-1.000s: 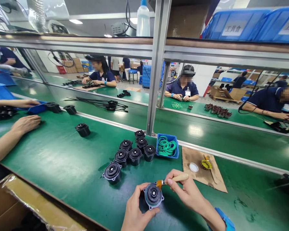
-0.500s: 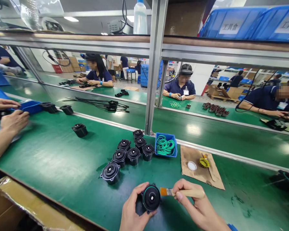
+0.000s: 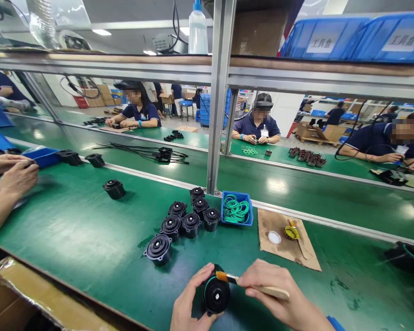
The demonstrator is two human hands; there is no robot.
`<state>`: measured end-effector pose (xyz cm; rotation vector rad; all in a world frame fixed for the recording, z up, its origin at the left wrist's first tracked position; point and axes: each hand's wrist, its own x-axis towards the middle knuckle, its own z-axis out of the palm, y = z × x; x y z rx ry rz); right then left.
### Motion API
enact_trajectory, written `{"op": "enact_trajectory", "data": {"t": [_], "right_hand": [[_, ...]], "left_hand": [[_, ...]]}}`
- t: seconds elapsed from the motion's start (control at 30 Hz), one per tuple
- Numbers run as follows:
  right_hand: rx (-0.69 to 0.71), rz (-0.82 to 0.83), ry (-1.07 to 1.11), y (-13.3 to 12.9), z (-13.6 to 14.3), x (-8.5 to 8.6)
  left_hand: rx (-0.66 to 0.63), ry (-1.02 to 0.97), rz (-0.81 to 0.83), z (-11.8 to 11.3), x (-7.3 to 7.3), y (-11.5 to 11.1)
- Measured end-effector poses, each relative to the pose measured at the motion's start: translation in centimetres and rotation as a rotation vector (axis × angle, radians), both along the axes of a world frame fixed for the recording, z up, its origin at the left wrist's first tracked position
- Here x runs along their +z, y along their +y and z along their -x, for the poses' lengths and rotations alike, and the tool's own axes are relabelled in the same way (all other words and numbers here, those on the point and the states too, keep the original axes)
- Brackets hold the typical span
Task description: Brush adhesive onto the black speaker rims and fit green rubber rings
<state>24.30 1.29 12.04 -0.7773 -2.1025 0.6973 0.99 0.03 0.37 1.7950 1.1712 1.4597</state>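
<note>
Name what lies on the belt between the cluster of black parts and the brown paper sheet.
In the head view, a blue bin of green rings lies between the black parts and the brown paper.

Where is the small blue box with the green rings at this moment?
In the head view the blue box sits on the green table just right of centre, between the group of black round parts and the brown paper.

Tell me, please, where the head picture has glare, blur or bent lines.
Head view: lamp glare makes white patches on the green belt; the co-worker's hand at far left is motion-blurred; the shelf rail bows from the wide lens; the black part and brush look sharp.
</note>
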Motion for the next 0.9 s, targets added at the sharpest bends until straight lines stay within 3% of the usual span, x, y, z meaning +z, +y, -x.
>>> {"op": "enact_trajectory", "data": {"t": [0.23, 0.4, 0.53, 0.7, 0.9], "right_hand": [[0.061, 0.046, -0.105, -0.4, -0.5, 1.0], [0.059, 0.090, -0.158, -1.0, -1.1, 1.9], [-0.088, 0.078, 0.038, -1.2, -0.6, 1.1], [-0.337, 0.309, 0.308, -1.8, 1.2, 0.0], [-0.284, -0.128, 0.080, -1.7, 2.8, 0.8]], "left_hand": [[-0.003, -0.001, 0.024, 0.8, 0.4, 0.0], [-0.067, 0.077, -0.065, 1.6, 1.1, 0.4], [-0.066, 0.127, -0.168, 1.8, 1.7, 0.5], [-0.006, 0.194, -0.337, 1.3, 1.9, 0.2], [0.092, 0.239, -0.482, 0.9, 1.1, 0.3]]}}
